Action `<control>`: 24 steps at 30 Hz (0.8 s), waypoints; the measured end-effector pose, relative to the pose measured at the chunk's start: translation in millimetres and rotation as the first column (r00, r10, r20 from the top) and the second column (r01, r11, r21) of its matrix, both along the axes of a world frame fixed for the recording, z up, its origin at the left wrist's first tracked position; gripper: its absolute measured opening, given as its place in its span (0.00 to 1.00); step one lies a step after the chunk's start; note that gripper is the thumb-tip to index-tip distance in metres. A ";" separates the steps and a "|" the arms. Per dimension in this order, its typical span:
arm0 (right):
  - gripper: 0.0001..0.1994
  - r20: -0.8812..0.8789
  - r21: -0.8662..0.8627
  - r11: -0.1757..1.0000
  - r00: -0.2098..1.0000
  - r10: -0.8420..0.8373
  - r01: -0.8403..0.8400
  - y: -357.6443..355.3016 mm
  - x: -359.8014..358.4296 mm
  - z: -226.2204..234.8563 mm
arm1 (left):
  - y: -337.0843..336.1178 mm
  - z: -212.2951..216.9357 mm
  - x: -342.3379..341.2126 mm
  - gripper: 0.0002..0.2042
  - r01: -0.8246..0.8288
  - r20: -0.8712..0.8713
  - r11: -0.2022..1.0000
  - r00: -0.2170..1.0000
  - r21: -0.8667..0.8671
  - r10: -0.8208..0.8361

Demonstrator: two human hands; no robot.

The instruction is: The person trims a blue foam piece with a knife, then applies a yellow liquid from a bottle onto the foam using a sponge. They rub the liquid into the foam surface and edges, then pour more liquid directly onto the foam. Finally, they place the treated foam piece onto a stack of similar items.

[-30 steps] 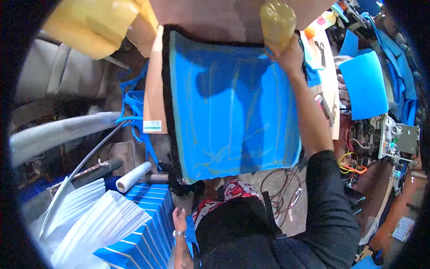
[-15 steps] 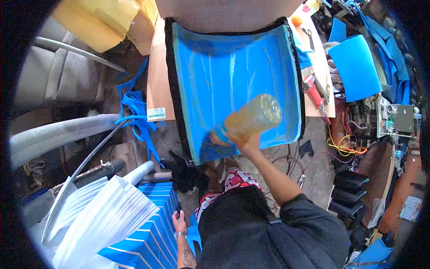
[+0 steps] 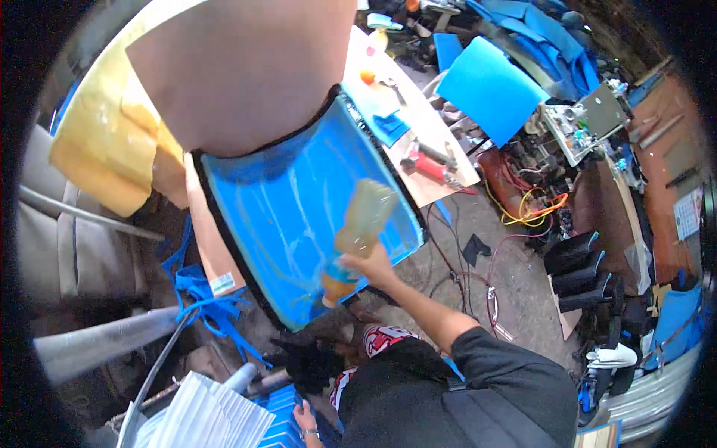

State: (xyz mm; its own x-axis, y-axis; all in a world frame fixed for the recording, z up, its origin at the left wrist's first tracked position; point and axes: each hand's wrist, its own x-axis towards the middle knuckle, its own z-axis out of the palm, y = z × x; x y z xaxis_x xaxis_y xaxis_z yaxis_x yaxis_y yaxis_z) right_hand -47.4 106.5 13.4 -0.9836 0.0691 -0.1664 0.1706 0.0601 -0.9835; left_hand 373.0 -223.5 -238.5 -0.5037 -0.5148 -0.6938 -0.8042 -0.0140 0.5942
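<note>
My right hand (image 3: 373,266) is wrapped round the middle of a clear plastic bottle (image 3: 367,213) with yellowish liquid in it. The bottle tilts with its neck down toward the lower left, over the near part of a curved blue panel (image 3: 287,205) with thick black edging. Wet-looking streaks run along the panel's blue face. Low at my side hangs my left hand (image 3: 305,418), a bracelet on its wrist, its fingers loosely apart and nothing visible in them. It is beside a blue striped surface (image 3: 280,418).
A tan board (image 3: 246,75) rises behind the panel. To the right lie a red-handled tool (image 3: 433,166), a blue sheet (image 3: 493,89) and yellow cables (image 3: 523,213). White corrugated sheeting (image 3: 205,414) and blue scraps (image 3: 205,287) are at the left. Black padded pieces (image 3: 575,272) stand at right.
The view has turned, so the panel now sits farther left and slanted. The bottle has tipped more steeply, neck down, still in my right hand. My left hand stays low at my side.
</note>
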 end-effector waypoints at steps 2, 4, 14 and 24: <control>0.29 -0.003 -0.369 0.913 0.981 -0.192 0.177 44.7 -10.2 21.9 | 5.7 -19.0 -19.5 0.29 -0.028 -0.028 0.999 0.999 -0.032 0.027; 0.28 0.016 -0.637 0.720 0.939 -0.344 0.275 89.6 -35.8 68.7 | 20.1 -14.4 -42.9 0.29 -0.029 -0.017 0.999 0.999 -0.043 0.029; 0.38 0.100 -0.903 0.406 0.988 -0.120 0.141 331.5 -220.9 51.1 | 145.0 -3.8 -110.9 0.24 -0.149 -0.069 0.989 0.987 0.006 0.149; 0.33 0.257 -0.673 0.734 0.958 0.123 0.086 380.4 -379.6 -24.7 | 352.8 48.4 -108.6 0.23 -0.099 0.060 0.980 0.992 -0.171 0.111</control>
State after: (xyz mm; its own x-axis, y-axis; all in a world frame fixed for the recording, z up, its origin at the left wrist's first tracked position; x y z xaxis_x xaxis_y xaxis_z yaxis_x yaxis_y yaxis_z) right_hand -427.0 486.9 -11.3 -0.8916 -0.1816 -0.4148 0.4361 -0.5914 -0.6783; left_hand 264.4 129.3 -190.1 -0.3949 -0.6739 -0.6244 -0.8423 -0.0057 0.5389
